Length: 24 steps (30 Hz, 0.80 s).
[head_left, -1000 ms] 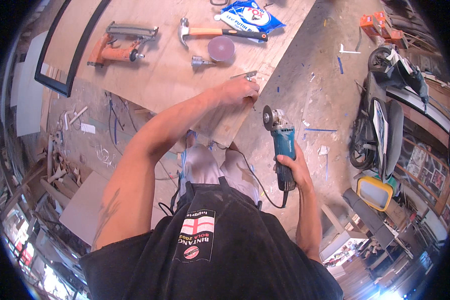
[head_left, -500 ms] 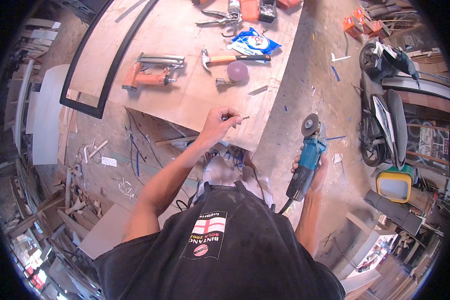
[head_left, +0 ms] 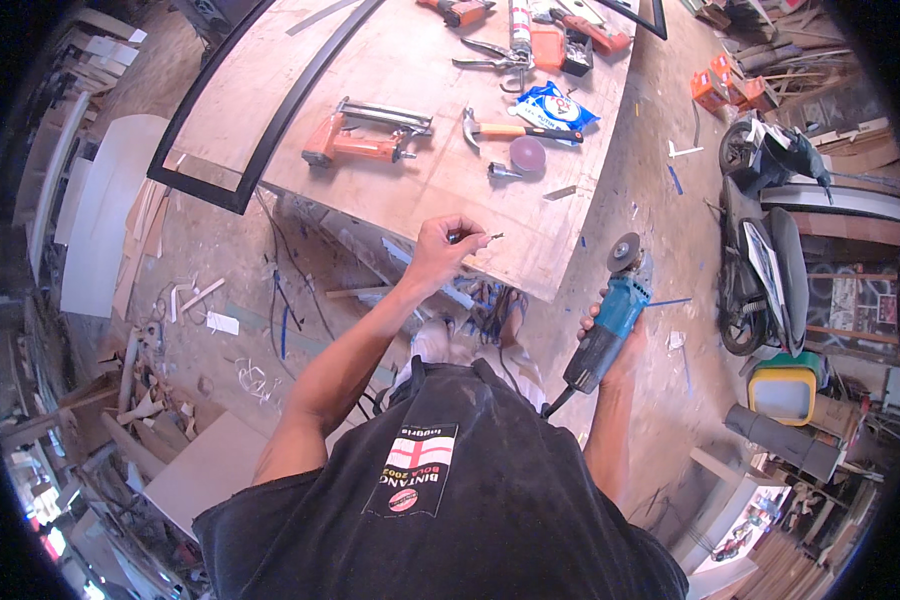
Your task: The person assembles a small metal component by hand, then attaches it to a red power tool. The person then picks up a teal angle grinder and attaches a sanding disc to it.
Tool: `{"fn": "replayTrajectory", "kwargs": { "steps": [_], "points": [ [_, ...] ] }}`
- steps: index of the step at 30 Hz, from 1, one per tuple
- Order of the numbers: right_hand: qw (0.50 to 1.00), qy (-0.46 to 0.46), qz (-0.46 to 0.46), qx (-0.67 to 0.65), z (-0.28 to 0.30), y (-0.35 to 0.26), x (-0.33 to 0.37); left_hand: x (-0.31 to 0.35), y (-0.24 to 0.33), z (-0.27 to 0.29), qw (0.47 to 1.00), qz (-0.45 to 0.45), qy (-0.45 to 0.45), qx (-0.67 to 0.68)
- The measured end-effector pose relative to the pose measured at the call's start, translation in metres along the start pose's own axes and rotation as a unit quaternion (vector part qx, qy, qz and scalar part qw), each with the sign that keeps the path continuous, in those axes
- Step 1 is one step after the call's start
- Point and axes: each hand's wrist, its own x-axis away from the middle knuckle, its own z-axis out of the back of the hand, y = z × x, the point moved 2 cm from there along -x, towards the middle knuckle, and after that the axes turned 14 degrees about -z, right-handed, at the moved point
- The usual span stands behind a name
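Note:
My left hand [head_left: 444, 246] is pinched over the workbench's near edge. A short, thin dark metal piece [head_left: 497, 237], perhaps a drill bit, sticks out from its fingertips. My right hand [head_left: 625, 362] wraps round a teal and black angle grinder [head_left: 620, 305], held off the bench's right side. Its disc [head_left: 625, 252] points forward, and I cannot tell whether it spins. On the bench ahead lie a claw hammer [head_left: 510, 130], a round purple-brown sanding disc [head_left: 527, 154], a small flat metal strip [head_left: 561, 193] and an orange nail gun [head_left: 355, 145].
The wooden workbench [head_left: 420, 195] also bears a black frame [head_left: 198, 192], pliers [head_left: 490, 54], a blue-and-white packet [head_left: 552, 110] and orange power tools at the back. A motorbike [head_left: 765, 240] stands at the right. Scraps and a cable [head_left: 303, 270] lie on the floor.
The view has shifted, so the bench and its tools sit further right in the picture. The grinder leans a little more to the right. Both hands keep their hold.

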Motion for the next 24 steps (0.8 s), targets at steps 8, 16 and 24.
{"fn": "replayTrajectory", "kwargs": {
  "steps": [8, 16, 24],
  "points": [
    [0.997, 0.008, -0.016, 0.077, -0.023, 0.015, -0.02, 0.001, 0.005, 0.029, 0.999, -0.025, 0.02, -0.019],
    [0.966, 0.045, -0.185, 0.174, -0.03, 0.031, -0.06, 0.031, 0.005, 0.062, 0.989, 0.008, 0.101, -0.109],
    [0.914, -0.006, -0.28, 0.294, -0.073, 0.052, -0.144, 0.128, -0.041, 0.085, 0.968, 0.085, 0.232, -0.047]
  ]
}}
